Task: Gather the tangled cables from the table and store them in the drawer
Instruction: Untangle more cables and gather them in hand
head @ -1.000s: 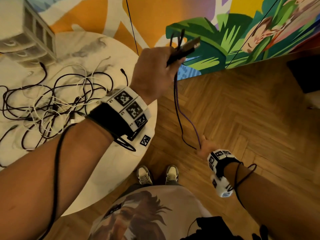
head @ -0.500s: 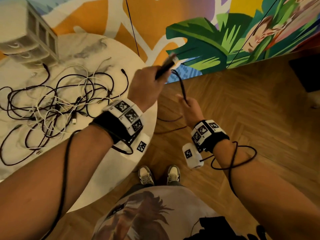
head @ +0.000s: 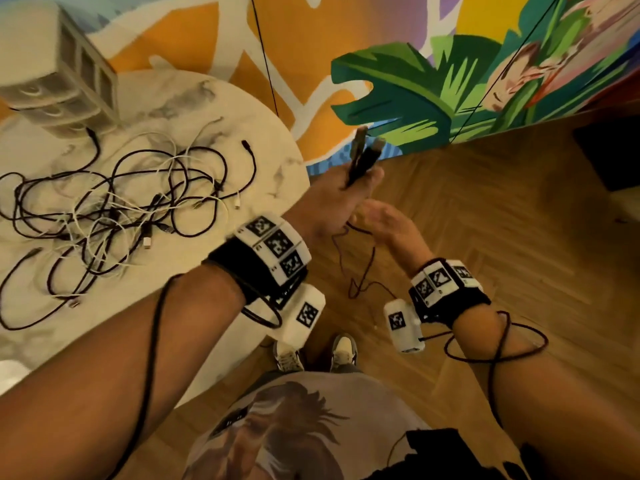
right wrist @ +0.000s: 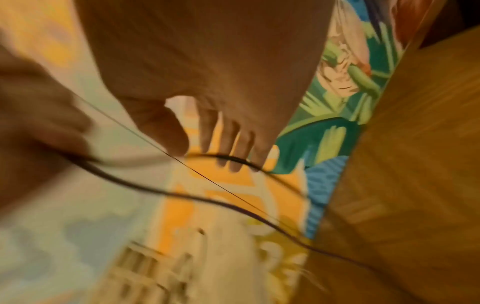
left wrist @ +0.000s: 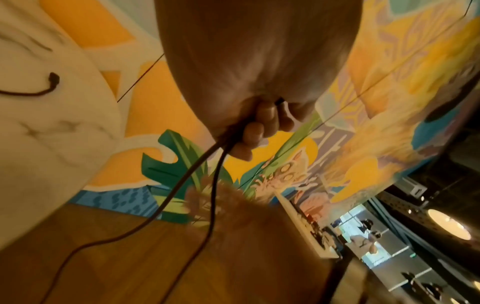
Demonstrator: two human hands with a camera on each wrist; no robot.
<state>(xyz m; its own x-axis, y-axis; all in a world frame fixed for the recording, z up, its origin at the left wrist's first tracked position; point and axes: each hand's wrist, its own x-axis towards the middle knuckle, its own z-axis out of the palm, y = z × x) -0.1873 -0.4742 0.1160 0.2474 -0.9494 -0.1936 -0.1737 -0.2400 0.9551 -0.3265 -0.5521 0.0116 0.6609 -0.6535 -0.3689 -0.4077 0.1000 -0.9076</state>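
A tangle of black and white cables (head: pixel 114 209) lies on the round marble table (head: pixel 214 109). My left hand (head: pixel 349 188) is off the table's right edge and grips one black cable (head: pixel 362 157), whose two plug ends stick up above the fist. In the left wrist view the curled fingers (left wrist: pixel 255 127) close round the two strands, which hang toward the floor. My right hand (head: pixel 369 218) is just below and right of the left, its fingers (right wrist: pixel 228 148) straight, with a loop of the same cable (right wrist: pixel 233 159) lying across the fingertips. The small white drawer unit (head: pixel 69 74) stands at the table's back left.
A painted mural wall (head: pixel 415 81) runs behind the table, with a thin dark wire across it. Wooden herringbone floor (head: pixel 502 220) spreads to the right, with a dark object at the far right edge. My shoes (head: pixel 311 355) stand by the table's rim.
My right hand has risen from low near the floor to just beside the left hand, bringing the cable's slack up. The left hand has dropped slightly, still gripping the plug ends.
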